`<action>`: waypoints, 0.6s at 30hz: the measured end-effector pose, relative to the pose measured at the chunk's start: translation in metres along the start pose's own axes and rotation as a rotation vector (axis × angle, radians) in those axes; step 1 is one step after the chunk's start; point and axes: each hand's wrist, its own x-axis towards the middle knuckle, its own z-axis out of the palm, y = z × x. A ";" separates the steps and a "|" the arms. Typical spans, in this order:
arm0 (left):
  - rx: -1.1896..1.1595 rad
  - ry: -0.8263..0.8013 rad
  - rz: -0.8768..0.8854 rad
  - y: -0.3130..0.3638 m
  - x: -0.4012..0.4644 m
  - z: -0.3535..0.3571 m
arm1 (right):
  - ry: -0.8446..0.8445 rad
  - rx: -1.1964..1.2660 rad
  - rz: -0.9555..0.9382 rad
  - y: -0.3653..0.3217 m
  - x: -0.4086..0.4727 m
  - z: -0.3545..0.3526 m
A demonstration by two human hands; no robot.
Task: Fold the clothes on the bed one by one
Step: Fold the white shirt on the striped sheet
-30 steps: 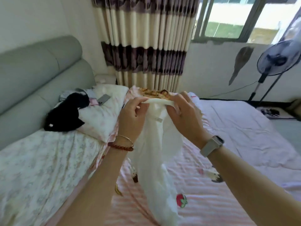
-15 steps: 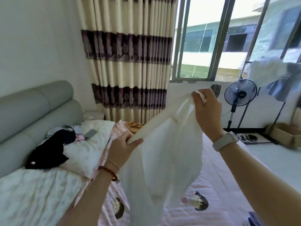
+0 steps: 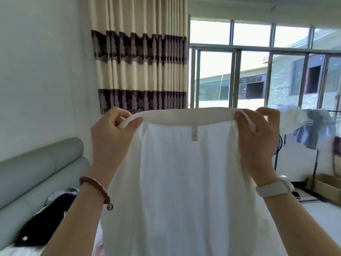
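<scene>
White garment [image 3: 184,182] is up in the air dead center, hanging from its waistband, stretched wide between my hands. Left hand [image 3: 110,133] has its grip pinched on the band at 9 o'clock, right hand [image 3: 258,137] clamped on it at 3, both arms raised. Dark clothes [image 3: 49,218] lie on the bed at 8.

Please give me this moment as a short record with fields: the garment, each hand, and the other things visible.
garment: thin white fabric garment, held up by its waistband, hanging straight down
left hand: left hand grips the waistband's left end
right hand: right hand grips the right end
band: stretched level between both hands, small white tag at centre
behind: cream curtain with dark purple bands
lower left: black garment lying beside grey padded headboard
</scene>
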 end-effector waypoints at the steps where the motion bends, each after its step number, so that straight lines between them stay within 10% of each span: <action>1: 0.033 -0.016 0.007 0.001 -0.001 -0.001 | 0.003 -0.036 -0.017 -0.001 0.002 -0.003; 18: 0.315 -0.831 -0.712 -0.164 -0.182 0.039 | -1.104 -0.562 0.583 0.152 -0.178 -0.015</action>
